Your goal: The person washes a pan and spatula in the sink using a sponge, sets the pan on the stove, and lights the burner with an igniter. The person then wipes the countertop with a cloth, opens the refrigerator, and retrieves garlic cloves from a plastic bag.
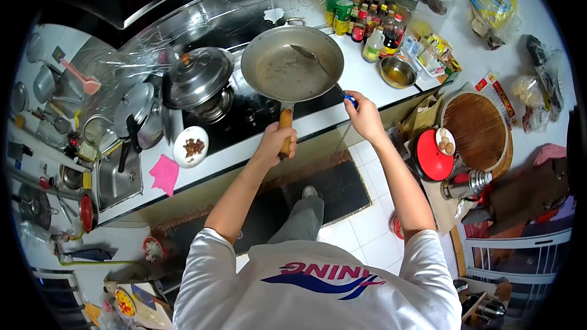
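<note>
My left hand [278, 143] is wrapped round the wooden handle of a large wok [275, 70] at the stove's right side. A thin film with brownish specks covers the wok's inside. In my right hand [364, 117], to the right of the wok, is the blue-ended handle of a metal spatula [315, 60]. The spatula's head lies inside the wok, near its upper right part. Left of my left hand, a white plate [191, 146] on the counter holds small brown pieces of food.
A lidded steel pot [199, 79] stands on the left burner, with a pressure cooker [137, 110] beside it. Bottles [373, 27] and a metal bowl [398, 72] are at the right. Farther right are a red lid [433, 157] and a round chopping board [476, 128].
</note>
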Demonstrator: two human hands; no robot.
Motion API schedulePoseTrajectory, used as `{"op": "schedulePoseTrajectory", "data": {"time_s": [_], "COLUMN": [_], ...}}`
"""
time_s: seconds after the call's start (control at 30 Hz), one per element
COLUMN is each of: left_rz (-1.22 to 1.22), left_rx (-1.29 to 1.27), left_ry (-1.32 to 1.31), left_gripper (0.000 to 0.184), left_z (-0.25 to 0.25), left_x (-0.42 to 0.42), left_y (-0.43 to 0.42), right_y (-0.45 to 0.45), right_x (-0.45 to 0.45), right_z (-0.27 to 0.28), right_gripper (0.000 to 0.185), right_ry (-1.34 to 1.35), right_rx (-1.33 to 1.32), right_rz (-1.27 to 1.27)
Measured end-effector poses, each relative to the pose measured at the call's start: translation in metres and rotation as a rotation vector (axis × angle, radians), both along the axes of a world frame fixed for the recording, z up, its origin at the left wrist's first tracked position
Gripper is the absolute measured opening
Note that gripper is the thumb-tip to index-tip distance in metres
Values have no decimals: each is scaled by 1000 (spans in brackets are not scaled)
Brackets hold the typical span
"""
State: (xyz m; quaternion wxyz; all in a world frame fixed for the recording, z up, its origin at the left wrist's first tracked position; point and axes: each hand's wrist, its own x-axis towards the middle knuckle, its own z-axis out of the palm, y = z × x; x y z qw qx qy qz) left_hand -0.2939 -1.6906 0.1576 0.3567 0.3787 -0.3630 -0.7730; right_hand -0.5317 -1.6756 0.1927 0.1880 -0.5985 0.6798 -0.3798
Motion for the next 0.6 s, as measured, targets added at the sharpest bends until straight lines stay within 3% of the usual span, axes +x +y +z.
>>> {"op": "schedulePoseTrajectory", "data": {"time_s": [0.03, 0.33, 0.6], "left_rz": [51, 149, 265], "left_rx": [25, 110, 171], "left_ry": [-7, 15, -48], "left_gripper": [13, 14, 12], "left_z": [-3, -40, -55], "left_x": [-13, -75, -106], "left_y": [-16, -109, -111], "right_y": [-20, -161, -197], "right_x": [-8, -60, -78], "right_z": [-11, -63, -88], "right_gripper": [31, 28, 28], "right_ry": [38, 227, 244], "right_rx": [-133, -120, -68], "right_rz": [21, 121, 189]}}
